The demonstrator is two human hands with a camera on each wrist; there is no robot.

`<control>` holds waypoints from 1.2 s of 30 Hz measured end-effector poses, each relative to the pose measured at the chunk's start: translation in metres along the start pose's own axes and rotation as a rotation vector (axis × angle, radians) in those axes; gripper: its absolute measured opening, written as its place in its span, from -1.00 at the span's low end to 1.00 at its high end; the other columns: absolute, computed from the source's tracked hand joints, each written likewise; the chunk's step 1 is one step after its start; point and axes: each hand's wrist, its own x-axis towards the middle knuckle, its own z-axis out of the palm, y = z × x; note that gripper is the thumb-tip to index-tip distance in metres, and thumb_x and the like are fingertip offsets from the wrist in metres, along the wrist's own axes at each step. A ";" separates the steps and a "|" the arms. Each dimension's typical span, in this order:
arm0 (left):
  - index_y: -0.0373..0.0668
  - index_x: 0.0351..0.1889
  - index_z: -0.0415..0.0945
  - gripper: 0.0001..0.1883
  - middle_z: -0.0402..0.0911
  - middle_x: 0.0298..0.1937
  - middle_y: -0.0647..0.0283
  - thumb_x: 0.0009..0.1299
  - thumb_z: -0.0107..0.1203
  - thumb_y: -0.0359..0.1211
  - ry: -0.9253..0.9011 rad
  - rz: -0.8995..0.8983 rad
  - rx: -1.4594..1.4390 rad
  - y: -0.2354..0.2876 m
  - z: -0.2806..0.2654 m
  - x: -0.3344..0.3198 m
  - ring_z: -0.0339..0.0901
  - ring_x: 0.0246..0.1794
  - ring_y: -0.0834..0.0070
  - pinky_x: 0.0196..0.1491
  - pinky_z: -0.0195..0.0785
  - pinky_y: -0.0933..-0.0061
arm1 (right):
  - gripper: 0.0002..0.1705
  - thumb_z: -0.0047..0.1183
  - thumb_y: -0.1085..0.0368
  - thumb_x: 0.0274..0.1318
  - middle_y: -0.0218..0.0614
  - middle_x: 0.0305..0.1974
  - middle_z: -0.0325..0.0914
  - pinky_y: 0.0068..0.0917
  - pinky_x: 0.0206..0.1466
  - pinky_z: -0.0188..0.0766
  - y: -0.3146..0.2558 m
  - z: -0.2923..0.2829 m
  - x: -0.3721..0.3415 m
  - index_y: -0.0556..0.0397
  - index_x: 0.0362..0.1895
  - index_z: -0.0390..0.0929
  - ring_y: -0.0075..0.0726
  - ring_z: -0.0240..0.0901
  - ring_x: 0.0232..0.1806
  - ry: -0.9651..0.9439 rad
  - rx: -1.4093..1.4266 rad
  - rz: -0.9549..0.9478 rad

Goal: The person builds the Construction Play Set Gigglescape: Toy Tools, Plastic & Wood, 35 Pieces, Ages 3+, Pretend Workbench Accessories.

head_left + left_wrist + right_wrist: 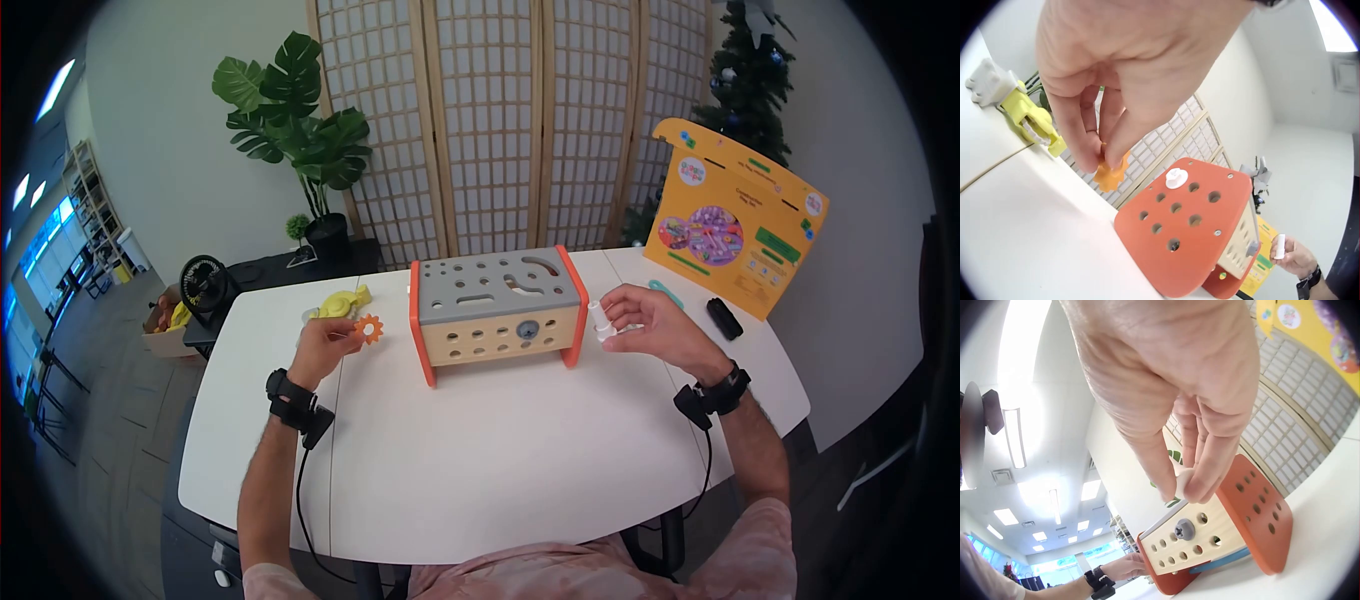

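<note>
My left hand [328,350] pinches an orange toy gear [370,329] by its edge, left of the toy workbench [500,300]. In the left wrist view the gear [1111,175] hangs from the fingertips near the bench's orange side panel [1172,231]. A white cap [1176,178] sits in one of that panel's holes. To the bench's right, my right hand [650,325] holds a white plastic peg [601,318] between thumb and fingers. The right wrist view shows only the peg's end [1184,482]. A grey bolt [527,329] sits in the bench's wooden front.
A lime-yellow toy [342,303] with a grey end lies behind my left hand. Beyond my right hand are a teal tool [665,293], a black object [724,318] and an upright yellow box [735,220]. The white table [480,470] stretches toward me.
</note>
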 end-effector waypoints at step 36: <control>-0.30 0.13 0.69 -0.78 0.87 -0.05 0.15 0.56 0.33 -0.50 -0.103 0.457 0.151 0.136 0.099 -0.048 0.86 -0.06 0.44 0.01 0.75 0.44 | -0.72 0.08 0.38 0.65 -0.25 0.22 0.67 -0.34 0.47 0.64 -0.010 0.070 0.008 0.13 0.31 0.60 -0.38 0.68 0.25 -0.435 0.362 -0.030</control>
